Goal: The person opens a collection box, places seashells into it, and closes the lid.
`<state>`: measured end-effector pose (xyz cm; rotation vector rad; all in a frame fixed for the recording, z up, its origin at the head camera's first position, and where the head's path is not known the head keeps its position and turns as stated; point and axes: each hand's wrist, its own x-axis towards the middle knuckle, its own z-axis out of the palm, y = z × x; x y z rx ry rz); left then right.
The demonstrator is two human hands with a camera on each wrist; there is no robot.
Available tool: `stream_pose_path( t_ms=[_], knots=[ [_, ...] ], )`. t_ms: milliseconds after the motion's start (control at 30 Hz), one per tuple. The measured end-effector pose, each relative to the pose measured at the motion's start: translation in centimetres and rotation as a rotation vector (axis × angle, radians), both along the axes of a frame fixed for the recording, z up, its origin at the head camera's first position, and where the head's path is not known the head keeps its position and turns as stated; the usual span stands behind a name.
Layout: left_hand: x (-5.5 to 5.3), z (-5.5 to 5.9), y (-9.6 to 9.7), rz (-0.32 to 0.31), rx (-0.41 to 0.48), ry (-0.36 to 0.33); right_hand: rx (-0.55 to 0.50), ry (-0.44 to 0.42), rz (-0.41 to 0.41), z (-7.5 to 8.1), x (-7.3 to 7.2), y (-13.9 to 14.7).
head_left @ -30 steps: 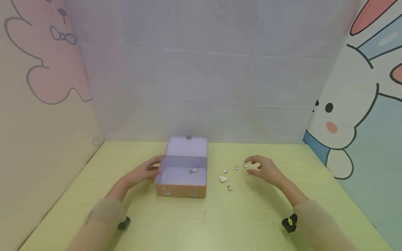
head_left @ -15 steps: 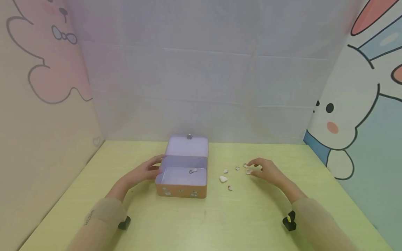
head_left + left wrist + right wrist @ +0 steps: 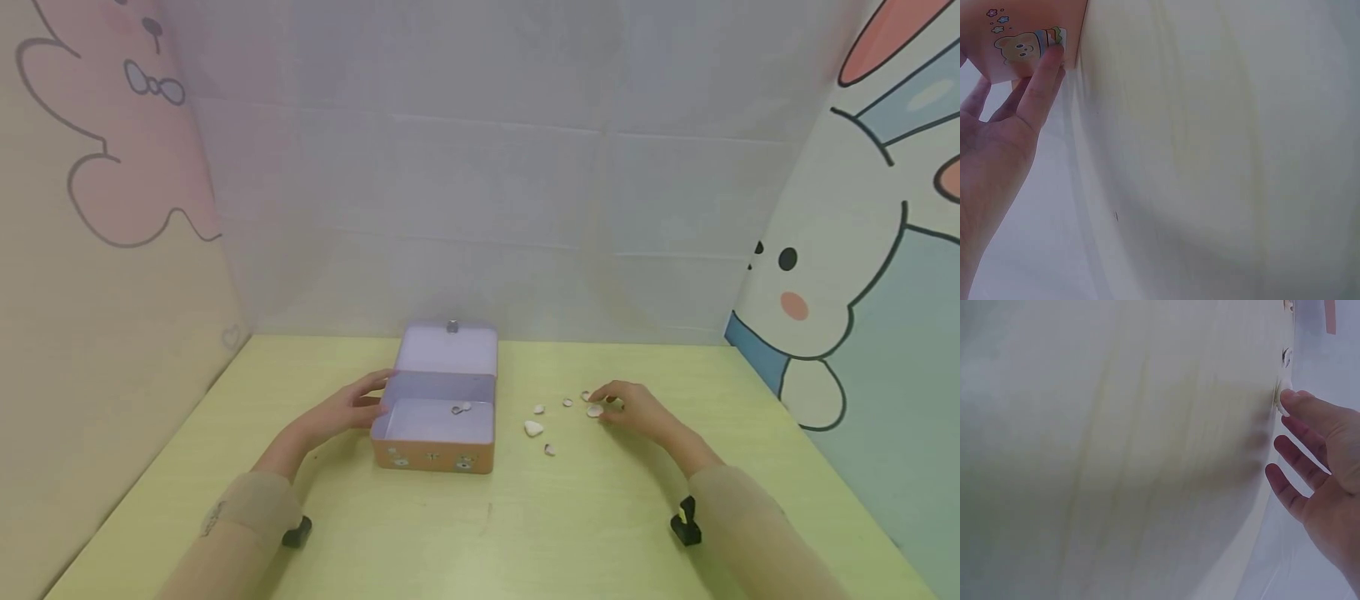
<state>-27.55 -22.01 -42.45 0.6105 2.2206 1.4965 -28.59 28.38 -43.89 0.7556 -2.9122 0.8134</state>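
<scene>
A tin box (image 3: 432, 455), orange outside and lilac inside, stands with its lid (image 3: 446, 350) tipped back. My left hand (image 3: 352, 407) rests against its left side; in the left wrist view the fingers (image 3: 1043, 87) lie fairly straight on the bear-printed wall. Two small shells (image 3: 457, 410) lie inside the box. Right of the box, my right hand (image 3: 633, 408) pinches a small white seashell (image 3: 594, 412) at the table, thumb on its near edge. In the right wrist view the thumb covers part of that seashell (image 3: 1284, 406), and the other fingers are spread.
Several more shells lie on the table (image 3: 495, 533) between box and right hand: a larger white shell (image 3: 533, 428), a shell with a dark patch (image 3: 550, 450) nearer the front, and small shells (image 3: 567, 402) farther back. A pale wall (image 3: 480, 167) rises behind.
My right hand has come down to the table, and its thumb and index finger have closed in on the white seashell. My left hand has stayed at the box.
</scene>
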Motion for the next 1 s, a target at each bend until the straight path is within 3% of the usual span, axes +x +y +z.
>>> stream_pose_path(
  t_ms=[1000],
  knots=[
    [0.20,0.26,0.19,0.018,-0.017,0.006,0.048,0.008,0.010,0.10,-0.29,-0.60]
  ],
)
